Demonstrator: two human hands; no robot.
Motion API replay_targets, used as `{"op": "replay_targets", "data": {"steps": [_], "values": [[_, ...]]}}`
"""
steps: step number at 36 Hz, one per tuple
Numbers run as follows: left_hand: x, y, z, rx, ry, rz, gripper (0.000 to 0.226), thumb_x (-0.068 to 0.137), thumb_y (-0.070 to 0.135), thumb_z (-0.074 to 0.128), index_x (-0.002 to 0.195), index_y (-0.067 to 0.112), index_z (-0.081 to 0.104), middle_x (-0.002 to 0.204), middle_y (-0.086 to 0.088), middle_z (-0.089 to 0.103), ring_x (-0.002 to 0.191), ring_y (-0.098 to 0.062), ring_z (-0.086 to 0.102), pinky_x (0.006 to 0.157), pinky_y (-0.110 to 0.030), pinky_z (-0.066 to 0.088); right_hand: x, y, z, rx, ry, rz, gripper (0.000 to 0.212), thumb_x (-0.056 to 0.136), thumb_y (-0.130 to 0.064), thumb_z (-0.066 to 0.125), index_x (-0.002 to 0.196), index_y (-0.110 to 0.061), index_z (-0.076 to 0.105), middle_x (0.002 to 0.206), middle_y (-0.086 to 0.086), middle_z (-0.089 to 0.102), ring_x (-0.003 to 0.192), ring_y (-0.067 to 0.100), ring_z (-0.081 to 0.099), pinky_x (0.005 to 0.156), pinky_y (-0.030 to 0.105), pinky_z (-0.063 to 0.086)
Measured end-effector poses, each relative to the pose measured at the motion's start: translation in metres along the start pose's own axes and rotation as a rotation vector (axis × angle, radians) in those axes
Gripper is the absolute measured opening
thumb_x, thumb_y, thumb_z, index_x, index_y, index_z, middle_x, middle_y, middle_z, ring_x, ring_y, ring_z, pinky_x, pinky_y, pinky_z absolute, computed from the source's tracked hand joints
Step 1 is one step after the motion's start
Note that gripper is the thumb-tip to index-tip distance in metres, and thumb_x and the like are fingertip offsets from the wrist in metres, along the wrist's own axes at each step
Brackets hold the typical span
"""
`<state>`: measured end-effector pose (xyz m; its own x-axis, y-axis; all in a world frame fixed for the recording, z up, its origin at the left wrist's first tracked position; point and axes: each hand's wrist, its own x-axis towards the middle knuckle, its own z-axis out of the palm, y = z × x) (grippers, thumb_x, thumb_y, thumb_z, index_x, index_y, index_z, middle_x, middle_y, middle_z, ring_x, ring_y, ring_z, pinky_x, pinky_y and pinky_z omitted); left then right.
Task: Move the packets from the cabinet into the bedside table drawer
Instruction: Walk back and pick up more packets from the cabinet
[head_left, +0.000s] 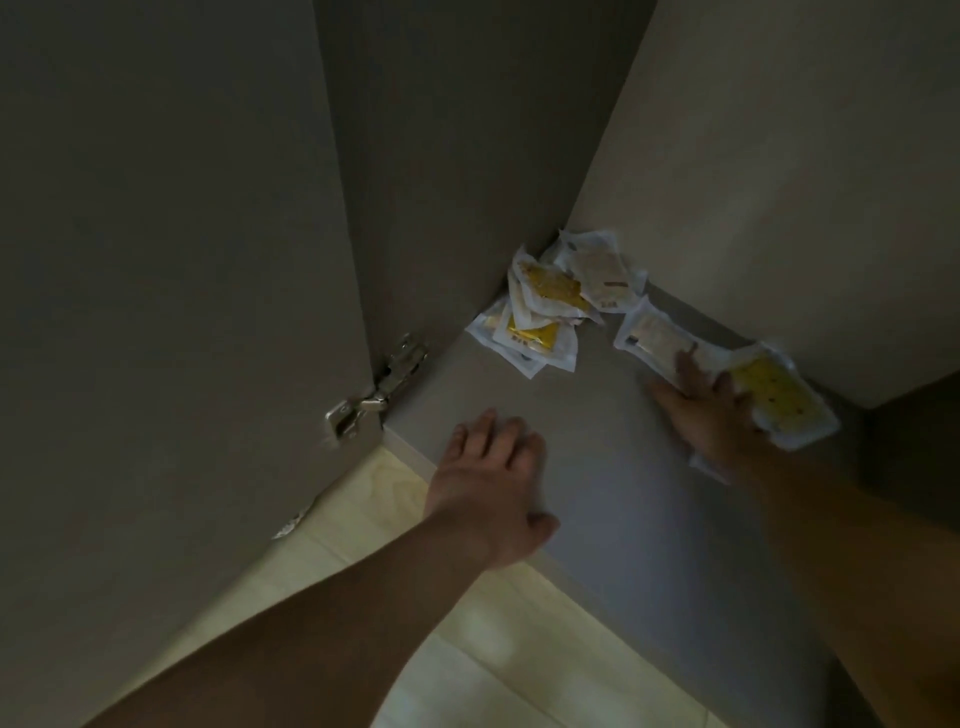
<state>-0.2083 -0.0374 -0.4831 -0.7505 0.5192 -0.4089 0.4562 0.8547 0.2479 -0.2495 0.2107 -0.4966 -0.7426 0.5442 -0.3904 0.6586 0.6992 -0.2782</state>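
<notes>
Reaching onto the cabinet shelf (597, 467), the right hand (711, 410) presses spread fingers on two packets (774, 395) at right. The left hand (488, 467) rests flat and holds nothing. A packet pile (545, 301) waits in the centre corner, so the moving seems hardly begun.

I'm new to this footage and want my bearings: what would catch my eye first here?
The bright heap of white-and-yellow plastic packets in the back corner of the dim grey cabinet shelf stands out first. Next, the right hand lies spread over more such packets along the right wall, while the left hand rests flat near the shelf's front edge. A shiny metal hinge glints on the open door at left.
</notes>
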Motion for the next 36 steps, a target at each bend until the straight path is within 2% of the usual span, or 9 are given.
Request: {"op": "replay_targets", "data": {"steps": [7, 13, 18, 22, 26, 29, 31, 33, 36], "values": [[0.001, -0.001, 0.002, -0.054, 0.027, 0.025, 0.079, 0.091, 0.055, 0.042, 0.151, 0.023, 0.001, 0.158, 0.003, -0.008, 0.145, -0.023, -0.015, 0.115, -0.035, -0.010, -0.042, -0.018, 0.025, -0.213, -0.019, -0.191, 0.067, 0.091, -0.063, 0.032, 0.147, -0.043, 0.002, 0.159, 0.002, -0.007, 0.145, 0.030, -0.009, 0.113, 0.054, 0.000], [-0.007, -0.016, -0.004, -0.971, 0.321, -0.084, 0.073, 0.062, 0.022, 0.045, 0.134, 0.009, 0.042, 0.132, -0.007, 0.049, 0.126, -0.021, 0.044, 0.106, -0.028, 0.034, -0.095, -0.002, 0.050, -0.239, -0.026, -0.361, 0.066, 0.089, -0.066, 0.031, 0.147, -0.045, 0.007, 0.159, -0.006, -0.008, 0.145, 0.022, -0.015, 0.114, 0.043, -0.008], [-0.018, -0.018, 0.009, -0.484, 0.422, 0.183, 0.075, 0.066, 0.021, 0.036, 0.140, 0.007, 0.038, 0.149, -0.011, 0.032, 0.141, -0.026, 0.025, 0.115, -0.034, 0.021, -0.147, 0.006, 0.068, -0.225, -0.055, -0.496, 0.097, 0.054, -0.076, 0.001, 0.146, -0.045, 0.013, 0.159, -0.008, -0.001, 0.145, 0.016, -0.014, 0.113, 0.036, -0.010], [-0.017, -0.010, 0.010, -0.110, 0.059, 0.196, 0.079, 0.087, 0.038, 0.052, 0.150, 0.028, 0.005, 0.158, 0.011, -0.007, 0.145, -0.011, -0.014, 0.116, -0.033, -0.003, -0.178, 0.018, 0.086, -0.119, 0.147, -0.688, 0.063, 0.071, -0.062, 0.037, 0.127, -0.035, 0.045, 0.137, -0.002, 0.050, 0.132, 0.022, 0.030, 0.102, 0.033, 0.021], [-0.026, -0.015, 0.015, 0.149, -0.001, 0.196, 0.099, 0.079, 0.053, 0.061, 0.149, 0.034, -0.006, 0.155, 0.011, -0.021, 0.142, -0.013, -0.023, 0.114, -0.033, -0.012, -0.178, 0.033, 0.080, 0.014, 0.404, -0.635, 0.053, 0.068, -0.044, 0.050, 0.120, -0.032, 0.047, 0.135, -0.004, 0.041, 0.122, 0.025, 0.042, 0.104, 0.046, 0.024], [-0.035, -0.017, 0.020, 0.261, 0.150, 0.242, 0.104, 0.060, 0.030, 0.081, 0.148, 0.027, 0.025, 0.156, 0.004, 0.019, 0.144, -0.025, 0.020, 0.113, -0.039, 0.024, -0.171, 0.034, 0.068, -0.162, 0.287, -0.405, 0.082, 0.068, -0.066, 0.049, 0.141, -0.038, 0.025, 0.155, 0.000, 0.009, 0.140, 0.028, 0.013, 0.107, 0.058, 0.009], [-0.036, -0.018, 0.026, 0.236, 0.289, 0.251, 0.089, 0.034, 0.010, 0.085, 0.120, 0.021, 0.064, 0.125, -0.004, 0.062, 0.111, -0.031, 0.062, 0.081, -0.041, 0.053, -0.164, 0.033, 0.063, -0.225, 0.020, -0.331, 0.097, 0.070, -0.074, 0.052, 0.146, -0.044, -0.001, 0.156, -0.006, -0.021, 0.143, 0.028, -0.017, 0.109, 0.062, -0.003], [-0.037, -0.016, 0.027, 0.208, 0.397, 0.259, 0.054, 0.051, 0.006, 0.069, 0.104, 0.020, 0.072, 0.106, -0.004, 0.071, 0.091, -0.030, 0.070, 0.064, -0.039, 0.056, -0.161, 0.029, 0.058, -0.293, -0.095, -0.342, 0.101, 0.070, -0.074, 0.055, 0.145, -0.046, -0.007, 0.154, -0.008, -0.027, 0.141, 0.028, -0.027, 0.109, 0.062, -0.009], [-0.033, -0.017, 0.015, -0.066, 0.386, 0.208, 0.052, 0.071, 0.010, 0.037, 0.111, 0.019, 0.069, 0.111, -0.003, 0.070, 0.096, -0.028, 0.067, 0.074, -0.035, 0.054, -0.162, 0.024, 0.060, -0.286, -0.098, -0.431, 0.100, 0.071, -0.068, 0.059, 0.146, -0.046, -0.003, 0.155, -0.009, -0.025, 0.141, 0.026, -0.026, 0.109, 0.060, -0.011]]}}
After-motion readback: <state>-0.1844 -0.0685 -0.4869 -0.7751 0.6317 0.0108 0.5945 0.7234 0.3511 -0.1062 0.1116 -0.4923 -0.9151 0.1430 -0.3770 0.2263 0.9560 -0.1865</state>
